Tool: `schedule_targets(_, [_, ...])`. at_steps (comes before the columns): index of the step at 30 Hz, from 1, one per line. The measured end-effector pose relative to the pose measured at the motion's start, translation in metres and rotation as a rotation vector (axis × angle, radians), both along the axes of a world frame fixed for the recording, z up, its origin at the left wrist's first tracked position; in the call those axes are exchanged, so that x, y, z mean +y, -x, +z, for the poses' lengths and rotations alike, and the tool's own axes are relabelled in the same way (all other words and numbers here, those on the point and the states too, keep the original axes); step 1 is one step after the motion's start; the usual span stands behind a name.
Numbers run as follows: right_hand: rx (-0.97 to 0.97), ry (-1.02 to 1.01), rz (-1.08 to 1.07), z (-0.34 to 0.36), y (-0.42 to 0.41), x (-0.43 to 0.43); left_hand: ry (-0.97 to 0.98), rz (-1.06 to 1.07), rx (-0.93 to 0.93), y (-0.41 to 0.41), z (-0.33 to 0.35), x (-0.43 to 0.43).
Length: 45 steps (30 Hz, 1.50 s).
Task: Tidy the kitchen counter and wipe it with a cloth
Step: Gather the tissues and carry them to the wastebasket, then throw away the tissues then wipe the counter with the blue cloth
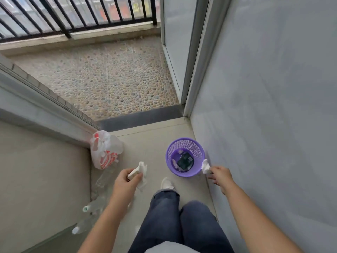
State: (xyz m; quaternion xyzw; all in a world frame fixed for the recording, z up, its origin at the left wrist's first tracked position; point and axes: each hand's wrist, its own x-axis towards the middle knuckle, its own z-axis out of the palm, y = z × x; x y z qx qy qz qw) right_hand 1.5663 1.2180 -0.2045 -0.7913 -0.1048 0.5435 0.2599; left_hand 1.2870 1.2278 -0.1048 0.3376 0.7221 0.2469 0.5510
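Observation:
A purple mesh waste basket [187,144] stands on the floor by the right wall, with dark trash lying in its bottom. My right hand [219,175] pinches a crumpled white tissue [205,166] just beside the basket's right rim. My left hand [125,182] is closed on a wad of white paper or cloth [140,170], held left of the basket above the floor. No kitchen counter is in view.
A white and orange plastic bag [104,149] leans in the left corner. Several clear plastic bottles [98,196] lie along the left wall. My legs and a white shoe [166,183] are below. Ahead, an open doorway leads onto a pebbled balcony [109,77] with a black railing.

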Motion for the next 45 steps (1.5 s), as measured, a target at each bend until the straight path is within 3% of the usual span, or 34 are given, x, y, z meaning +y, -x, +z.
schedule_targets(7, [0.020, 0.026, 0.034, -0.006, -0.012, 0.032, 0.046, -0.085, 0.022, -0.039, -0.024, 0.051])
schedule_targets(20, [-0.058, 0.173, 0.018, -0.021, -0.065, -0.021, 0.300, -0.186, 0.019, -0.149, -0.131, 0.112])
schedule_targets(29, [-0.074, 0.183, 0.133, -0.018, -0.063, -0.018, 0.448, -0.236, 0.071, -0.120, -0.137, 0.092])
schedule_targets(34, [-0.097, 0.146, 0.260, -0.004, -0.058, -0.003, 0.402, -0.077, 0.083, -0.065, -0.098, 0.059])
schedule_targets(40, [-0.040, 0.040, 0.395, 0.028, -0.040, 0.025, 0.162, 0.300, 0.081, 0.005, -0.017, -0.013])
schedule_targets(45, [-0.008, -0.046, 0.641, 0.051, 0.000, 0.063, 0.021, 0.648, 0.155, 0.045, 0.023, -0.124])
